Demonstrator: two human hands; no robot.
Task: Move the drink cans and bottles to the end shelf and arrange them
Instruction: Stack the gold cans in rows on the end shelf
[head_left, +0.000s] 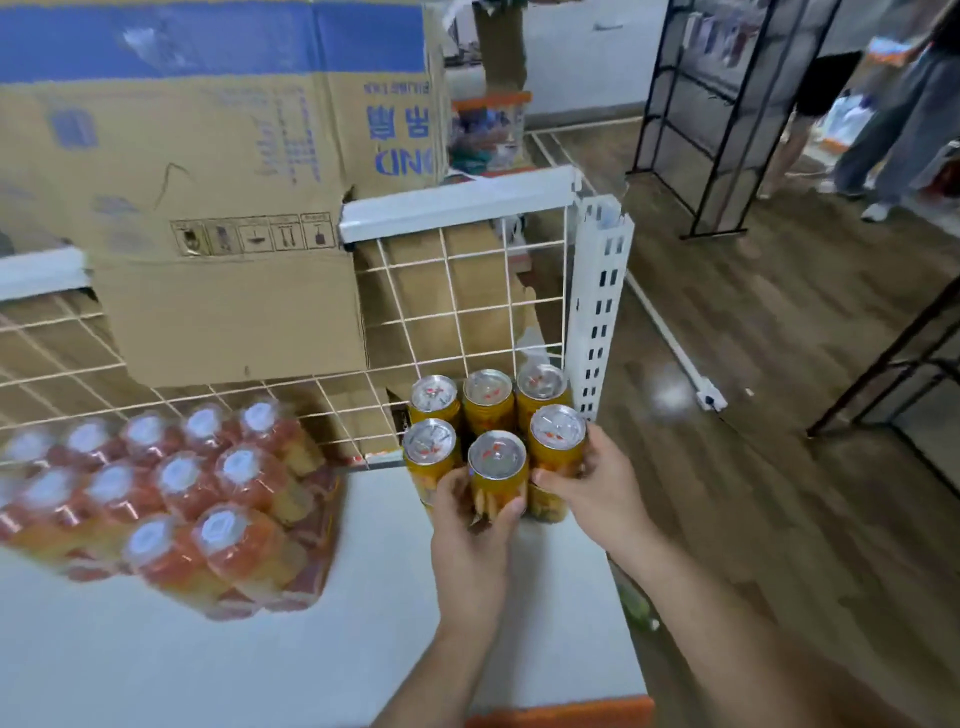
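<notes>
standing in two rows of three at the lower centre of the frame, six orange cans (488, 415) already sit on the white shelf (395, 597) against the wire grid (467, 291), so that part looks nearly arranged. the wrapped pack of bottles (171, 499) at lower left appears still to be sorted. the left hand (470, 525) has its fingers clamped on the front middle can, the right hand (587, 486) on the front right can.
</notes>
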